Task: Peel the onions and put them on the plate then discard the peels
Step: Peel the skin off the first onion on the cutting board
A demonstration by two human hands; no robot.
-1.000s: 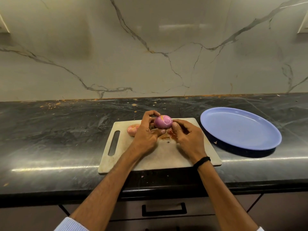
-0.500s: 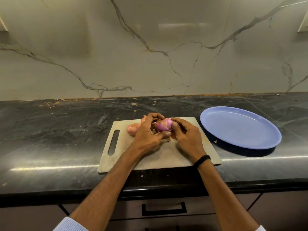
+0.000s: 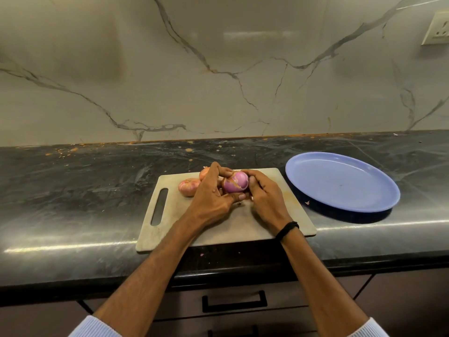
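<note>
A mostly peeled purple onion (image 3: 236, 182) with thin strips of brown skin still on it sits between both hands, just above the beige cutting board (image 3: 218, 229). My left hand (image 3: 213, 195) grips its left side with curled fingers. My right hand (image 3: 264, 198) grips its right side, thumb on the onion. Two unpeeled pinkish onions lie on the board behind my left hand: one (image 3: 188, 186) at the left, another (image 3: 204, 173) partly hidden. The blue plate (image 3: 342, 182) stands to the right with nothing on it.
The board lies on a dark stone counter (image 3: 73, 190) before a marble wall. A small peel scrap (image 3: 307, 203) lies by the plate's left rim. Crumbs dot the counter's back. A drawer handle (image 3: 234, 301) shows below the front edge. A wall socket (image 3: 437, 27) is upper right.
The onion has been turned between my hands, now showing more brown skin strips. Both hands stay close together over the board.
</note>
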